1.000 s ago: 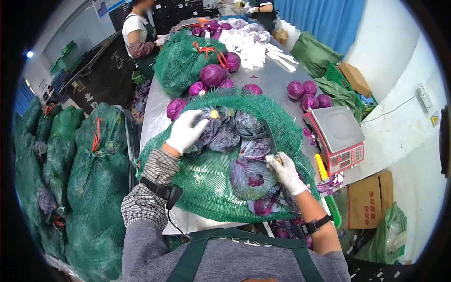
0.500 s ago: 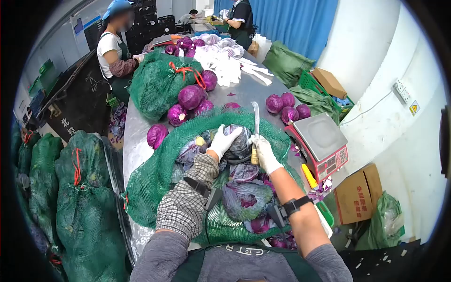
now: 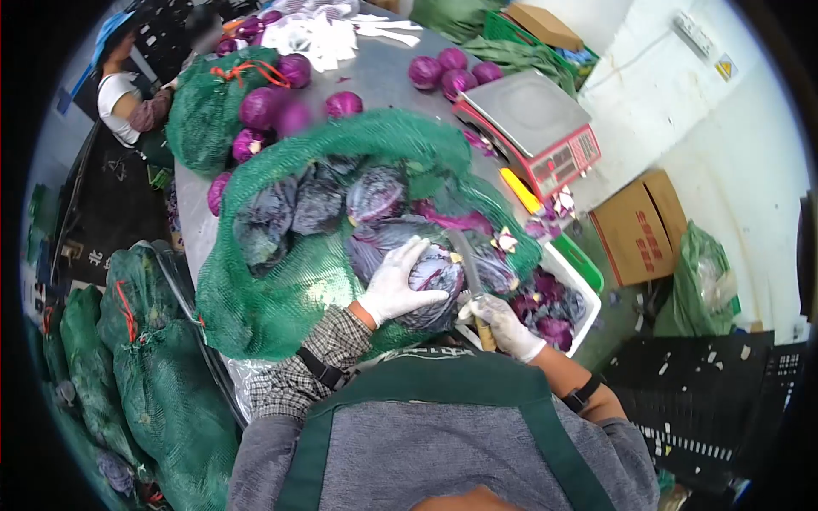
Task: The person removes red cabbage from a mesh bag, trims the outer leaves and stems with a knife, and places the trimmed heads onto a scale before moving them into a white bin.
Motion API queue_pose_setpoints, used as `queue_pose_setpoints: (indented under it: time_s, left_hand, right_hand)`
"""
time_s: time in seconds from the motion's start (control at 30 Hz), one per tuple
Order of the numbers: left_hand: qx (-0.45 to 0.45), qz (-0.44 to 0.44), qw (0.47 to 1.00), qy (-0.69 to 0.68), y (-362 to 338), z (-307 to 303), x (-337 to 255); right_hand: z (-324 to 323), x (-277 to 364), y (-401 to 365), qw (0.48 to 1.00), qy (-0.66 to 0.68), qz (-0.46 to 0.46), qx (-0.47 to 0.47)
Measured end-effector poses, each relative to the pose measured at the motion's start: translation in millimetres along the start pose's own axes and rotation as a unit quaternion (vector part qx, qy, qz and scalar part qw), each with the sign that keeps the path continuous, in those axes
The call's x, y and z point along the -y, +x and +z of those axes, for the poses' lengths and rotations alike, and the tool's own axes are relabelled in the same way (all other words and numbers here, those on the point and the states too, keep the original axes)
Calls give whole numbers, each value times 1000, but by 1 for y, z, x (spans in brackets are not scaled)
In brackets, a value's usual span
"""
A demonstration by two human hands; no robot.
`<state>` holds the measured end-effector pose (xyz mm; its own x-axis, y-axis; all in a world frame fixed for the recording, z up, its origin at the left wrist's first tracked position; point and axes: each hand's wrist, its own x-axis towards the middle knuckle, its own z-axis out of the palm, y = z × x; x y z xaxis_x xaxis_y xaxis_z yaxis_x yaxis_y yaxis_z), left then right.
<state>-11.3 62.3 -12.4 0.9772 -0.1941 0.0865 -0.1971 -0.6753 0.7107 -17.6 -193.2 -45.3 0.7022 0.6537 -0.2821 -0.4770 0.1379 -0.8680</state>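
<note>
My left hand [image 3: 397, 285], in a white glove, is closed on a red cabbage [image 3: 437, 274] with its cut stem end showing, near the front edge of the table. In my right hand [image 3: 504, 327], also gloved, is the handle of a curved knife [image 3: 468, 266]; the blade stands up at the right side of this cabbage. Both hands are over an open green mesh bag [image 3: 281, 319]. Inside it lie several cabbages with dark, dull outer leaves, among them a striped purple cabbage [image 3: 376, 195].
A red scale [image 3: 528, 119] stands right, with a yellow-handled tool [image 3: 521, 191] beside it. A white crate [image 3: 585, 318] of purple leaves sits at lower right. Trimmed cabbages [image 3: 458, 83] rest farther back. Filled mesh bags [image 3: 170, 383] stand left; a person [image 3: 128, 98] works at far left.
My view has tilted downward. Both hands have come closer to my body, the left now holding a cabbage at the bag's near side and the right still holding the knife.
</note>
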Motion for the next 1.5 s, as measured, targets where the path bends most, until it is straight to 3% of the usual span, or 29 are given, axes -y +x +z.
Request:
queue_pose_setpoints:
  time_s: [0.1,0.13,0.2,0.23,0.27,0.33,0.37,0.47,0.6,0.8,0.87,0.93,1.0,1.1,1.13,1.2,1.27,1.3,1.33,1.37,1.4,1.43,1.47,1.5]
  left_hand:
    - [-17,-38,992,119,-3,1,-26]
    - [-15,-48,990,135,-6,5,-24]
    - [1,-64,990,125,-4,7,-25]
    - [7,-81,991,108,-2,7,-27]
    - [11,-79,991,111,1,7,-30]
    - [34,-126,986,100,8,6,-35]
    - [38,-129,984,120,11,7,-36]
    - [31,-123,984,126,13,10,-33]
    - [32,-134,981,134,17,13,-31]
    - [47,-165,977,128,28,14,-42]
    - [19,-169,973,158,25,19,-45]
    - [15,-139,976,166,12,26,-48]
    - [-50,-35,986,153,6,27,-41]
    - [-75,-56,992,-89,-14,13,-1]
    - [-82,-38,991,-95,-28,11,11]
    - [-100,-21,991,-84,-47,11,14]
    - [-125,-30,988,-87,-50,16,9]
    - [-138,-36,987,-73,-51,21,9]
    - [-162,-44,984,-54,-52,23,9]
    - [-171,-56,982,-49,-55,22,5]
    - [-162,-78,980,-84,-59,17,1]
    - [-179,-77,976,-101,-66,14,-3]
    - [-179,-75,979,-64,-66,14,1]
    - [-169,-85,982,-19,-71,14,3]
  right_hand:
    - [2,10,-11,990,-134,-53,-4]
    - [17,19,-14,990,-89,-45,-98]
    - [18,27,-17,973,-164,-15,-160]
    - [14,27,-17,951,-265,-13,-161]
    - [12,23,-20,951,-260,-13,-164]
    - [9,19,-23,876,-450,-77,-155]
    - [10,21,-25,884,-440,-25,-155]
    - [14,31,-25,842,-518,4,-149]
    - [11,34,-13,821,-555,3,-133]
    - [4,41,24,785,-598,104,-121]
    - [-2,35,43,771,-620,94,-109]
    - [-19,16,66,761,-642,54,-81]
    - [-27,14,72,749,-658,26,-67]
    - [-12,17,50,860,-491,25,-137]
    - [-14,5,40,878,-455,-77,-131]
    - [17,27,22,961,-238,79,-115]
    - [27,24,21,968,-228,76,-68]
    - [13,-19,41,968,-234,-64,-65]
    - [28,14,33,977,-209,21,-35]
    - [41,28,28,978,-197,-61,-24]
    - [28,17,33,920,-358,-159,19]
    - [44,29,32,958,-261,-122,12]
    - [55,47,29,977,-212,-24,19]
    - [39,27,42,965,-254,-54,27]
